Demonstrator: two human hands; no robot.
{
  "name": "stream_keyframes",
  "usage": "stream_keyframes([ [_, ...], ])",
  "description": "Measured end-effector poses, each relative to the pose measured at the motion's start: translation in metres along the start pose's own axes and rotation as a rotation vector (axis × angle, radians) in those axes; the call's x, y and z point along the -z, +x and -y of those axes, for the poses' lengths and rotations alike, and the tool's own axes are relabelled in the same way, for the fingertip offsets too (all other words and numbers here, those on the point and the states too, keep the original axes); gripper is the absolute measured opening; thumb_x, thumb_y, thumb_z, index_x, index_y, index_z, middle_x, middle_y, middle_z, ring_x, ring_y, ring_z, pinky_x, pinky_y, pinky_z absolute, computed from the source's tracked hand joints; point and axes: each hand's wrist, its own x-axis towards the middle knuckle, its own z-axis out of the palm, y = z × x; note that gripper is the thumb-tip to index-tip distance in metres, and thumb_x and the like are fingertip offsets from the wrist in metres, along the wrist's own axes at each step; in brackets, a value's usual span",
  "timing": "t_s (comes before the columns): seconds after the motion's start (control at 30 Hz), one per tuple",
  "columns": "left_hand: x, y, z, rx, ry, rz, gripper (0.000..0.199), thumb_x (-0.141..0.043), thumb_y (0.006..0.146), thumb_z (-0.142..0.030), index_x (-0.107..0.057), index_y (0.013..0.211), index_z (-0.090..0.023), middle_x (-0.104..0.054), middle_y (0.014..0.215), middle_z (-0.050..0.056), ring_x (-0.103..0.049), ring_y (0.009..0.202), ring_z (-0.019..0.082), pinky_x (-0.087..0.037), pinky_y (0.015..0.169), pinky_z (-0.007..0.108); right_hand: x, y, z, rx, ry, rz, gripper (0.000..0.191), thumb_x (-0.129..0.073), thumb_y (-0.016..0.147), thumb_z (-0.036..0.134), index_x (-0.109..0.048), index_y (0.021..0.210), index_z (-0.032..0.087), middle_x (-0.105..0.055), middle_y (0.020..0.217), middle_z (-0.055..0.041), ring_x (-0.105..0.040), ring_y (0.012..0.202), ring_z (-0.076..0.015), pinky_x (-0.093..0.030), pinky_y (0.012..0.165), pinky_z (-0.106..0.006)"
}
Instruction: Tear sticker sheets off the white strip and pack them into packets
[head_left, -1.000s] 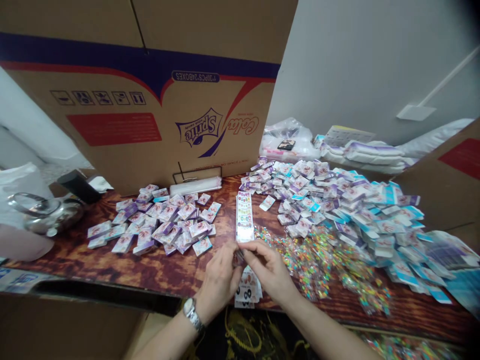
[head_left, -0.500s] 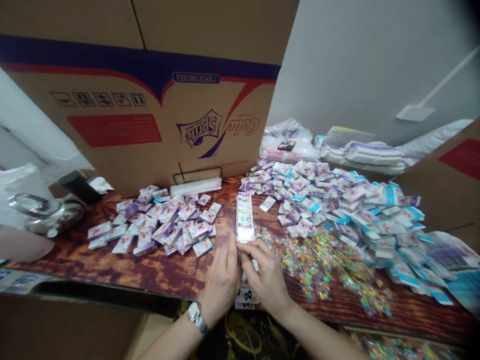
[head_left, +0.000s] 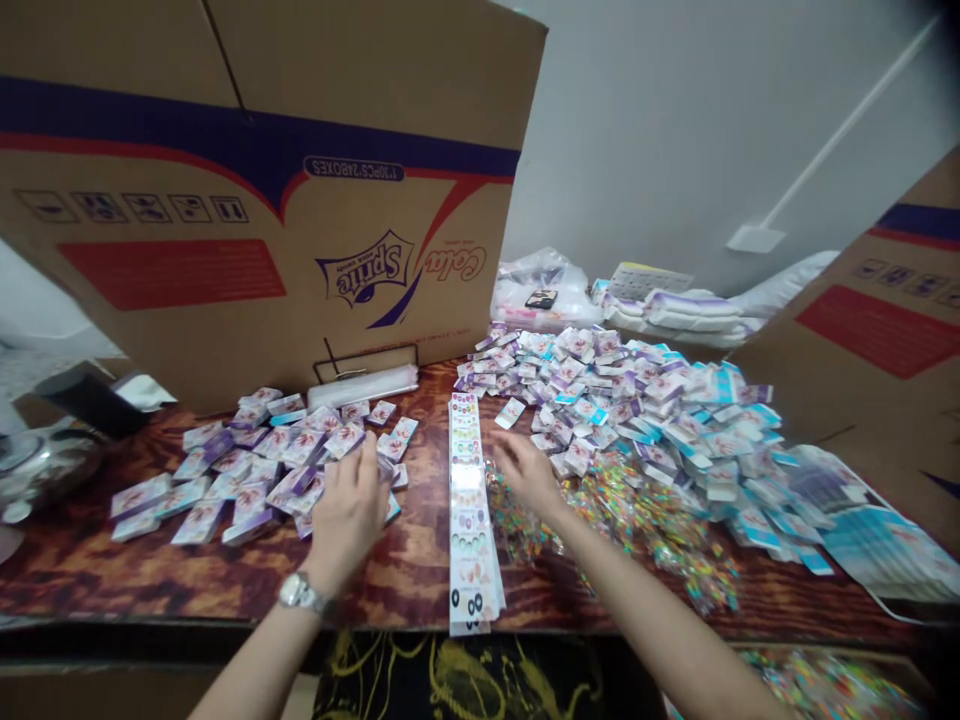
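At the left pile of small printed boxes [head_left: 251, 460], my left hand [head_left: 349, 510] has its fingers curled down among the boxes. A small box [head_left: 387, 468] shows beside its fingertips, partly hidden by them. My right hand [head_left: 531, 478] hovers just right of a long stack of printed sticker strips [head_left: 469, 500], its fingers parted and nothing visible in them. Below and beside that hand lie small clear bags of colourful bits [head_left: 622, 510]. One loose box [head_left: 510, 413] rests beyond its fingertips, close to the large right-hand heap of boxes [head_left: 660, 400].
A tall cardboard carton [head_left: 262, 240] stands at the back left, and another carton [head_left: 885, 330] on the right. Clear plastic sleeves [head_left: 364, 386] lie before the first. Plastic-wrapped packs [head_left: 547, 290] sit by the wall. A metal kettle [head_left: 45, 460] is far left.
My hands have parted from above the sticker strips. The left went left to the box pile; the right moved away and opened, uncovering the strips. The camera view has shifted rightward.
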Motion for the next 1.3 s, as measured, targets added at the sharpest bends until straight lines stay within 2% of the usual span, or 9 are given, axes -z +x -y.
stream_keyframes([
  [0.1,-0.009,0.015,0.031,0.056,0.078,0.008,0.057,-0.045,0.086,-0.027,-0.035,0.135,0.000,-0.054,0.110,0.023,-0.049,0.104,0.037,-0.046,0.083,0.047,-0.007,0.026,-0.043,-0.114,-0.129,0.014,0.035,-0.043,0.086,0.012,-0.056,0.117,0.015,-0.063,0.109,-0.0113,-0.059,0.101,-0.0217,-0.045,0.088,-0.033],
  [0.2,-0.014,0.019,0.038,0.041,0.032,-0.052,0.061,-0.048,0.084,-0.030,-0.033,0.135,0.000,-0.034,0.134,0.028,-0.029,0.126,0.043,-0.032,0.098,0.056,-0.016,0.044,-0.067,-0.197,-0.251,0.052,0.041,-0.046,0.084,0.010,-0.051,0.125,0.014,-0.056,0.119,-0.0149,-0.057,0.104,-0.0238,-0.044,0.089,-0.033],
  [0.33,-0.015,0.013,0.009,-0.042,-0.100,-0.100,0.056,-0.050,0.085,-0.025,-0.033,0.136,-0.011,-0.025,0.143,0.022,-0.017,0.134,0.041,-0.026,0.103,0.058,-0.027,0.068,-0.074,-0.243,-0.378,0.115,0.044,-0.051,0.088,0.020,-0.043,0.131,0.022,-0.042,0.135,-0.0137,-0.055,0.107,-0.0232,-0.045,0.088,-0.035],
  [0.5,-0.012,-0.001,-0.033,-0.142,-0.262,-0.065,0.051,-0.050,0.085,-0.017,-0.036,0.133,-0.016,-0.033,0.140,0.019,-0.020,0.135,0.037,-0.033,0.102,0.056,-0.030,0.088,-0.070,-0.253,-0.477,0.232,0.028,-0.051,0.091,0.031,-0.053,0.116,0.018,-0.054,0.118,-0.0078,-0.057,0.098,-0.0189,-0.050,0.082,-0.039],
  [0.67,-0.010,-0.010,-0.048,-0.172,-0.398,0.009,0.050,-0.048,0.087,-0.016,-0.033,0.134,-0.015,-0.035,0.138,0.019,-0.023,0.134,0.034,-0.034,0.103,0.054,-0.024,0.077,-0.068,-0.207,-0.492,0.321,0.030,-0.053,0.090,0.031,-0.052,0.116,0.016,-0.055,0.116,-0.0077,-0.058,0.097,-0.0193,-0.050,0.081,-0.039],
  [0.83,-0.019,-0.015,-0.055,-0.132,-0.512,0.082,0.042,-0.046,0.088,-0.019,-0.039,0.129,-0.015,-0.046,0.130,0.018,-0.038,0.126,0.029,-0.039,0.100,0.050,-0.008,0.053,-0.053,-0.066,-0.419,0.328,0.034,-0.044,0.093,0.034,-0.052,0.123,0.019,-0.052,0.123,-0.0138,-0.057,0.105,-0.0246,-0.046,0.087,-0.040],
  [0.97,-0.029,-0.023,-0.062,-0.098,-0.559,0.228,0.038,-0.044,0.088,-0.018,-0.043,0.126,-0.011,-0.054,0.123,0.017,-0.049,0.117,0.025,-0.043,0.098,0.045,-0.008,0.031,-0.032,0.208,-0.302,0.391,0.063,-0.052,0.084,0.051,-0.035,0.138,0.023,-0.034,0.144,-0.0104,-0.035,0.130,-0.0267,-0.033,0.103,-0.038],
  [1.07,-0.036,-0.033,-0.067,-0.126,-0.549,0.324,0.039,-0.046,0.086,-0.018,-0.047,0.124,-0.009,-0.057,0.121,0.018,-0.052,0.116,0.026,-0.044,0.097,0.045,-0.020,0.015,-0.021,0.350,-0.223,0.427,0.078,-0.057,0.078,0.056,-0.033,0.140,0.015,-0.028,0.147,-0.0146,-0.022,0.135,-0.0319,-0.027,0.107,-0.044],
  [1.3,-0.043,-0.047,-0.071,-0.209,-0.451,0.338,0.040,-0.049,0.085,-0.022,-0.051,0.123,-0.010,-0.052,0.129,0.019,-0.049,0.120,0.029,-0.043,0.097,0.048,-0.029,0.015,-0.021,0.347,-0.185,0.388,0.072,-0.055,0.079,0.056,-0.038,0.137,0.017,-0.039,0.141,-0.0132,-0.031,0.131,-0.0318,-0.030,0.104,-0.047],
])
